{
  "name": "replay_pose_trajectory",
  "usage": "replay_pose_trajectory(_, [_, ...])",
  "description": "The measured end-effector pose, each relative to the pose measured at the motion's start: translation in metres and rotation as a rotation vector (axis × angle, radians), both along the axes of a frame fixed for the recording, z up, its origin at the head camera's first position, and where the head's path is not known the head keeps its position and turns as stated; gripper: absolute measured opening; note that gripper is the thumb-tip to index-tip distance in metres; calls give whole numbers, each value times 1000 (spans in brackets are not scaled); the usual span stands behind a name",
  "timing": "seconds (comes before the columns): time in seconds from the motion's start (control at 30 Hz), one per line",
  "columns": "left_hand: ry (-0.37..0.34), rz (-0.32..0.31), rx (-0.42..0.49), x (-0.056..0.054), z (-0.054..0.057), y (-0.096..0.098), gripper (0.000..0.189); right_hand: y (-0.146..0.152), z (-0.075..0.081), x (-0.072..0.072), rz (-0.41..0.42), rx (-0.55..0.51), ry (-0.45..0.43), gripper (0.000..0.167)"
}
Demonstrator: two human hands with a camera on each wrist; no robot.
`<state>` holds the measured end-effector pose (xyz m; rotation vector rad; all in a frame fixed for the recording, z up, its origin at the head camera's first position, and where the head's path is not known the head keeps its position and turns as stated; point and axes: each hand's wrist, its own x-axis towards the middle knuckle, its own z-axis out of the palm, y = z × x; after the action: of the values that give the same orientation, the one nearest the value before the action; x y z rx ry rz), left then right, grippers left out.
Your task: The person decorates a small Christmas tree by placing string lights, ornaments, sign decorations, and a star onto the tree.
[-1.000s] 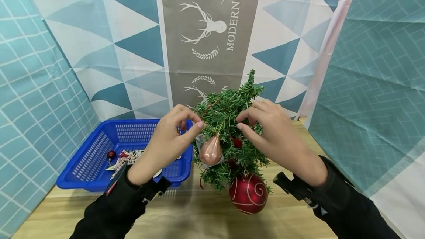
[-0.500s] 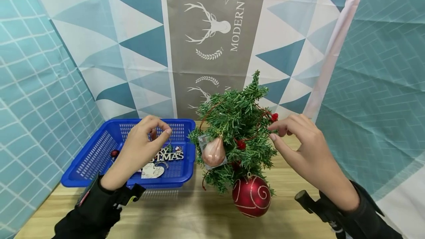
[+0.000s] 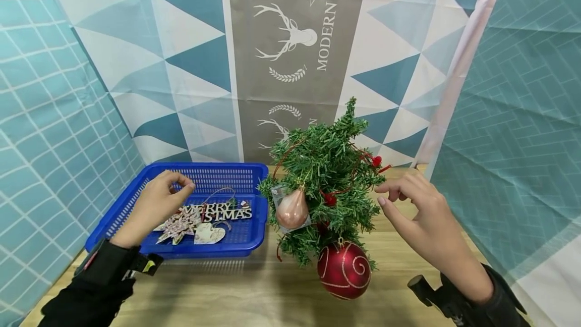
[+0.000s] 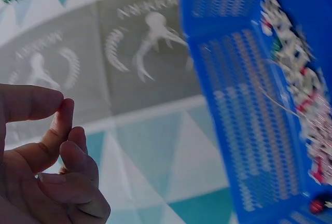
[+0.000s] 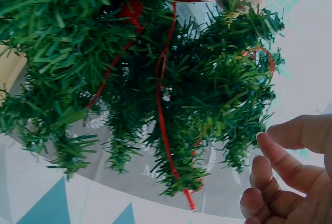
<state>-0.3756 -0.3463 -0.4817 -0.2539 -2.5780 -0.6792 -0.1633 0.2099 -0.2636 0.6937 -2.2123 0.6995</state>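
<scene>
"How many hands do you count?"

"Two, and neither grips anything that I can see. The left hand [image 3: 156, 206] is left of centre, above the basket, fingers loosely bent, thumb curving toward a fingertip. The right hand [image 3: 428, 216] is right of centre, curled just as loosely."

"And the tree?"

"One green tree [image 3: 324, 158], a little right of the middle, standing on the wooden table [image 3: 254, 296]. The right hand is just beside its right edge; I can't tell whether a fingertip touches the branches."

"What's hanging on it?"

"One big red bauble [image 3: 344, 271] at lower centre right, one pinkish drop-shaped ornament [image 3: 292, 210] up and to its left, and at least two red pompoms [image 3: 330, 199]."

"The basket?"

"One blue basket [image 3: 218, 178], left of the tree. Inside, one lettered sign [image 3: 231, 212] with MERRY on top, one pale heart [image 3: 209, 234] below it, and a cluster of star-shaped pieces [image 3: 181, 223], overlapping too much to count. The left wrist view adds one small red ball [image 4: 317, 206], lower right."
</scene>
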Motion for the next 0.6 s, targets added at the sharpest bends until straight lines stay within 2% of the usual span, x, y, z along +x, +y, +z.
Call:
replay_pose_trajectory(0.13, [-88,19,-6,-11,-3,-24,25,7,-4,1,-19,-19,-2,25])
replay_pose_trajectory(0.2, [-120,23,-37,-16,1,-35,27,10,-6,2,-26,-30,-2,26])
replay_pose_trajectory(0.23, [-133,23,-52,-16,8,-38,29,11,-7,3,-30,-37,-3,27])
replay_pose_trajectory(0.27, [-154,14,-68,-11,21,-37,32,13,-9,4,-34,-45,-5,27])
replay_pose_trajectory(0.33, [-205,-15,-87,15,68,-14,32,16,-11,6,-51,-58,-12,28])
replay_pose_trajectory(0.4, [-237,-40,-113,19,88,-12,34,18,-14,8,-72,-66,-17,27])
replay_pose_trajectory(0.47, [-305,-52,-132,25,108,-5,33,20,-17,8,-82,-73,-15,26])
replay_pose_trajectory(0.5, [-334,-53,-137,26,115,-3,33,21,-19,7,-88,-73,-14,25])
replay_pose_trajectory(0.57, [-376,-58,-161,15,111,-11,35,23,-22,7,-95,-70,-10,25])
replay_pose_trajectory(0.6, [-416,-60,-163,25,126,-1,34,24,-23,6,-97,-70,-8,25])
